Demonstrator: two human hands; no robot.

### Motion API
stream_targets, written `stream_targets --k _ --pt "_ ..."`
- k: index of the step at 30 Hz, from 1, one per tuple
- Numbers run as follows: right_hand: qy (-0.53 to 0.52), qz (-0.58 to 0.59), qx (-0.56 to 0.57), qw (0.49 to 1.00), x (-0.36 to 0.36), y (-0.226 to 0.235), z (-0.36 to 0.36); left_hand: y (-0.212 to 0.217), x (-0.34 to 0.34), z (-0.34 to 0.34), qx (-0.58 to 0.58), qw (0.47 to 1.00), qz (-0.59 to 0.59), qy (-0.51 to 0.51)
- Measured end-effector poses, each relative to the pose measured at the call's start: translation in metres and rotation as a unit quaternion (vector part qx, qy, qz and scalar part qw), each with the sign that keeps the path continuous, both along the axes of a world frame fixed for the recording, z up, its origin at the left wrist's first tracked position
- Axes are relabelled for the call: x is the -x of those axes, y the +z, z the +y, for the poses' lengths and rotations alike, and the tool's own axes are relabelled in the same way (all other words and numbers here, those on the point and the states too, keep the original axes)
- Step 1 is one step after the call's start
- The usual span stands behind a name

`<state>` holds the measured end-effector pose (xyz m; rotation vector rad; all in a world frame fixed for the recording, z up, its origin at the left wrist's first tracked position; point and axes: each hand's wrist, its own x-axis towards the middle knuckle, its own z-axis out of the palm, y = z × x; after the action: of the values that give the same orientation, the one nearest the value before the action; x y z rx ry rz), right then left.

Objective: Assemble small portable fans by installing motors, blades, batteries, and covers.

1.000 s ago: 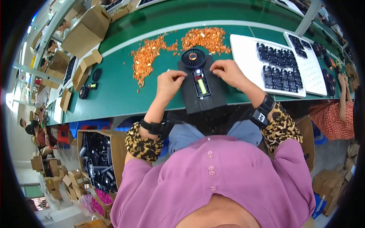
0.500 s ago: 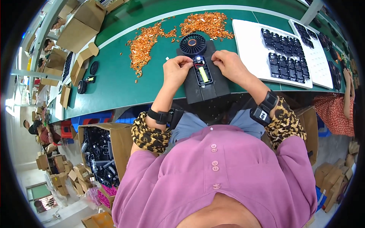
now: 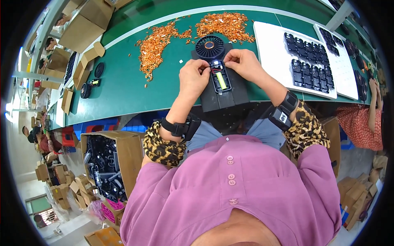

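Observation:
A black handheld fan (image 3: 209, 47) lies on a dark foam block (image 3: 230, 99), its round grille pointing away from me. Its handle housing (image 3: 216, 84) is uncovered, showing a yellow-green battery (image 3: 221, 81), red wires and a small white part near the neck. My left hand (image 3: 194, 78) is closed in a pinch at the left edge of the housing, beside the wires. From the right, my right hand (image 3: 245, 65) pinches at the top right edge, just below the grille. Whatever lies between the fingertips of either hand is too small to make out.
Orange ring-like parts (image 3: 154, 53) lie in loose heaps beyond the fan. White foam trays (image 3: 273, 61) with black housings stand at right. Another opened fan (image 3: 86, 90) and cardboard boxes (image 3: 84, 30) are at left. A carton of black parts (image 3: 133, 156) stands below the table edge.
My right hand has moved inward, its fingertips now at the housing's upper right edge. The left hand has turned slightly, its fingers more curled. The fan stays on the block.

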<state>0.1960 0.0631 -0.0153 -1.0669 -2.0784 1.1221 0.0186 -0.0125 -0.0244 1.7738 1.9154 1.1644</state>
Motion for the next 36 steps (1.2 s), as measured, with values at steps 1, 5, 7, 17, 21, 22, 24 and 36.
stream_targets --k 1,5,7,17,21,22,24,36 --pt "0.000 -0.005 0.000 1.000 0.001 0.001 0.000 -0.001 0.000 0.000 -0.001 1.000 -0.002 0.001" --pt "-0.005 0.000 -0.037 0.999 0.006 -0.004 0.000 -0.003 0.002 -0.002 -0.024 0.999 0.039 -0.007" --pt "-0.003 -0.027 -0.058 0.998 0.008 -0.003 -0.001 -0.005 0.003 -0.002 -0.038 0.998 0.054 -0.007" --pt "-0.009 -0.069 0.000 0.998 0.012 -0.009 0.018 -0.009 0.001 -0.002 -0.079 0.994 0.070 -0.026" --pt "-0.017 -0.142 -0.013 0.990 0.021 0.002 0.019 -0.007 0.002 -0.005 -0.075 0.994 0.069 -0.025" --pt "-0.010 -0.136 -0.008 0.991 0.020 0.001 0.019 -0.006 0.002 -0.005 -0.076 0.994 0.070 -0.026" --pt "0.003 -0.118 -0.013 0.993 0.015 -0.004 0.021 -0.004 0.001 -0.005 -0.037 0.997 0.065 -0.030" --pt "0.075 -0.010 -0.265 0.961 -0.071 -0.016 -0.097 0.077 -0.047 0.057 -0.050 0.969 0.106 -0.218"
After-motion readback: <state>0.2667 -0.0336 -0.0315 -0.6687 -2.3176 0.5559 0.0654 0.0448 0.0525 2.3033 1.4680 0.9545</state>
